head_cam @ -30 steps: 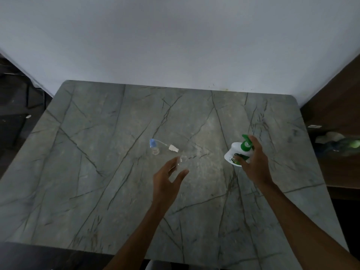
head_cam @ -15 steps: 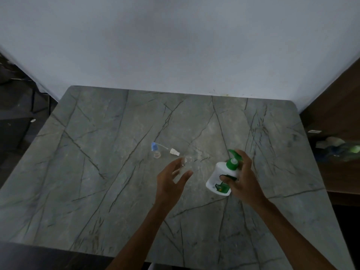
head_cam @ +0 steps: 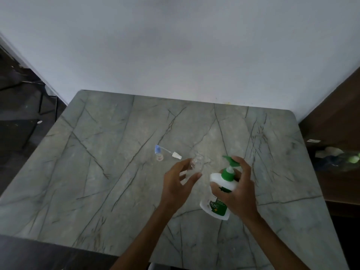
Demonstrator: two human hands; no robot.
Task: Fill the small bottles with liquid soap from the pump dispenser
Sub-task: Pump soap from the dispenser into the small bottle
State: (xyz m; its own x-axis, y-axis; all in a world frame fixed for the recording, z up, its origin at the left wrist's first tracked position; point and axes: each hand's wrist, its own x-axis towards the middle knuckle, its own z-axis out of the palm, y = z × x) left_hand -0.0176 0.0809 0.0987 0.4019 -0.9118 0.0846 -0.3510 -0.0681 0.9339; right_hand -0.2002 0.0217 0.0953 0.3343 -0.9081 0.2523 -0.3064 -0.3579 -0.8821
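While the pump dispenser [head_cam: 220, 193] is gripped around its white body by the right hand [head_cam: 236, 193], the thumb is wrapped across the front of the label and the fingers are curled behind, with the index finger laid on the green pump head [head_cam: 230, 160]. That hand is closed firmly on the dispenser, which is held above the table [head_cam: 97, 172] and tilted: its long axis is seen running from the base, nearest the person, up and away to the pump, and the green spout is pointed to the left, toward the small clear bottle [head_cam: 195, 165]. The clear bottle is held in the left hand [head_cam: 180, 184], pinched between thumb and fingertips with the fingers only partly curled, so the hand is loosely closed on it rather than clenched. The bottle is uncapped, and its threaded neck is turned up and away from the person; because the plastic is transparent and blurred, how far the body is tilted cannot be judged with confidence. The spout and the bottle mouth are near each other but apart. Farther left on the table a second small bottle [head_cam: 158, 153] with a blue top is seen, and just beside it a white spray cap [head_cam: 176, 155] with a thin tube is laid flat, the tube reaching back toward the blue top.
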